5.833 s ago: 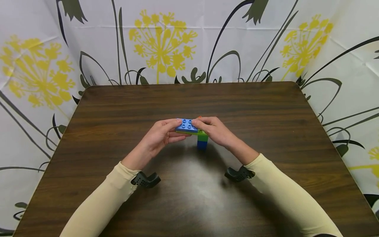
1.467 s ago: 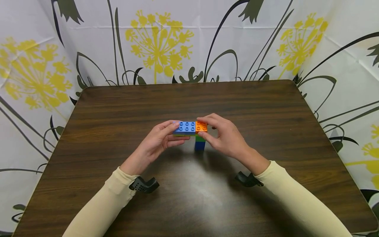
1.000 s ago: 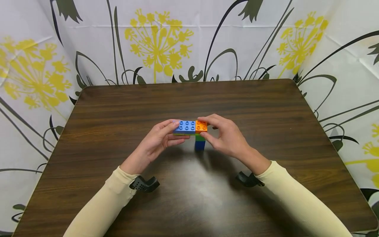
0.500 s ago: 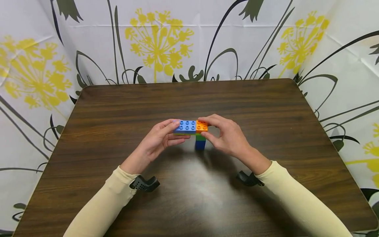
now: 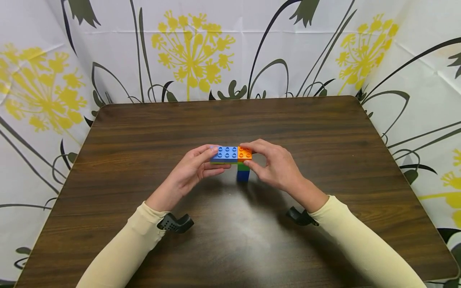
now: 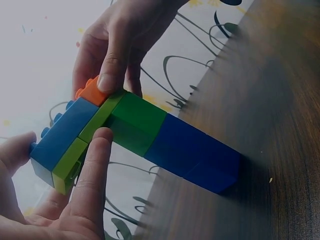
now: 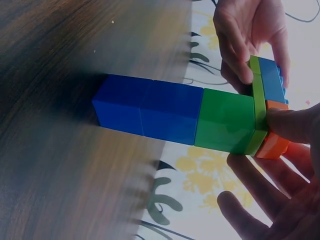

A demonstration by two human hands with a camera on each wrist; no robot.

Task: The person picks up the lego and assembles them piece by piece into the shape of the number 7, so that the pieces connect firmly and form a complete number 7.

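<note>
A tower of toy building bricks stands on the table, its lower part made of dark blue bricks (image 7: 170, 112) with a green brick (image 7: 225, 120) above. Thin lime green bricks (image 6: 100, 117) lie over the green one and reach out to the left. On top, a light blue brick (image 5: 227, 154) sits beside a small orange brick (image 5: 245, 153), their studs facing up. My left hand (image 5: 191, 168) pinches the overhanging end, thumb on the light blue brick and fingers underneath. My right hand (image 5: 275, 166) grips the orange brick between thumb and index finger.
The dark wood-grain table (image 5: 144, 128) carries the tower near its middle. Behind and beside it hangs a white curtain (image 5: 248, 48) with yellow and grey plant prints. Dark wrist mounts (image 5: 175, 223) sit on both forearms.
Since the oldest frame my right hand has shifted from over the bricks to the right side, uncovering the orange brick. During the last second both hands and the bricks stay practically still.
</note>
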